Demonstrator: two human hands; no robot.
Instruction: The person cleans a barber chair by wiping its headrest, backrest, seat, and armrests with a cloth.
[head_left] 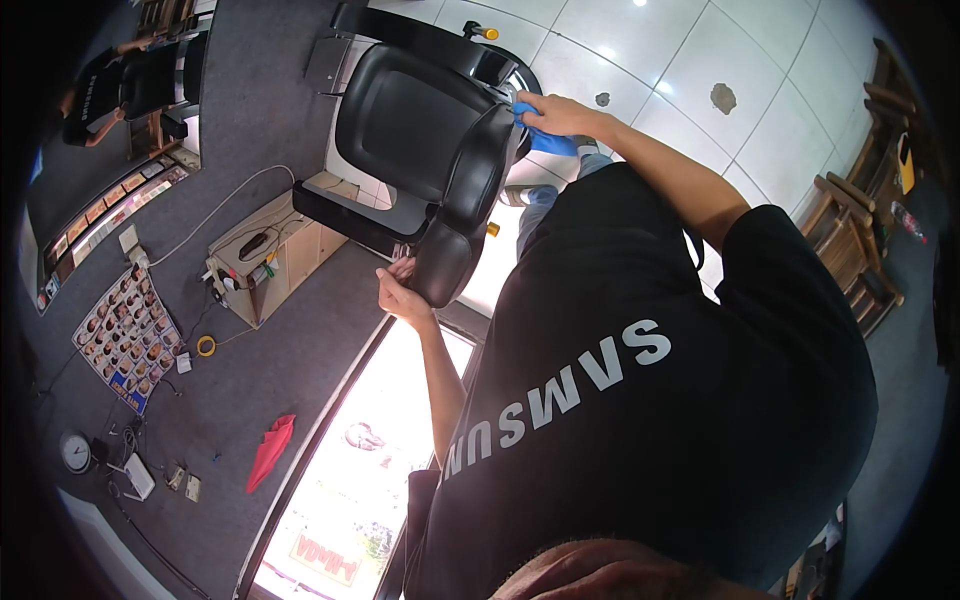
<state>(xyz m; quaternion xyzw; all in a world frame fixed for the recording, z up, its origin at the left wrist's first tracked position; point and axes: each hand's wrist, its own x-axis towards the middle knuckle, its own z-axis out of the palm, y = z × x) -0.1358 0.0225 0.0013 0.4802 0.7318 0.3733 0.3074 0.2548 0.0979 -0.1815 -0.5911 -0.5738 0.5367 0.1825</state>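
Note:
A black padded barber chair (410, 115) stands in front of me, its backrest towards me. My left hand (403, 297) is at the near left end of the headrest (443, 268), with its fingers curled around the edge beside a small metal fitting. My right hand (557, 115) grips a blue cloth (550, 141), pressed against the chair's right side near the armrest. Part of the cloth hangs below the fingers.
On the left, a wooden wall shelf (285, 260) holds cables and small tools; a mirror (110, 120) and a haircut poster (130, 335) are also on the wall. Wooden benches (850, 240) stand at right on white tiles. A bright glass door (360, 450) is at lower left.

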